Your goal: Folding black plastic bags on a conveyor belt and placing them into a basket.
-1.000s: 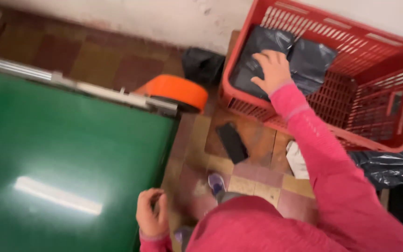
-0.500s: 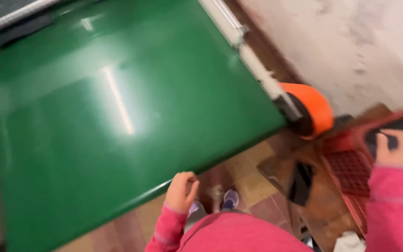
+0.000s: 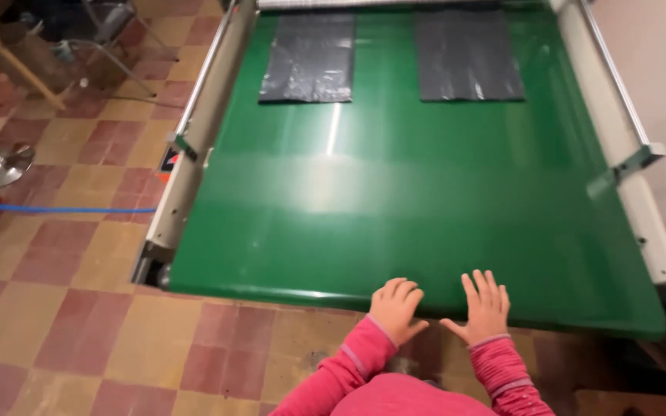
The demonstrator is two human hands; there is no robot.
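My left hand (image 3: 395, 306) and right hand (image 3: 484, 306) rest side by side on the near edge of the green conveyor belt (image 3: 418, 192), fingers spread, palms down, holding nothing. Two flat black plastic bags (image 3: 309, 58) (the second one (image 3: 468, 54) lies just right of it) sit at the belt's far end, well apart from my hands. To do this well, I'd judge it best to keep both palms flat and ready at the edge. Checkered floor tiles (image 3: 63, 308) lie to the left.
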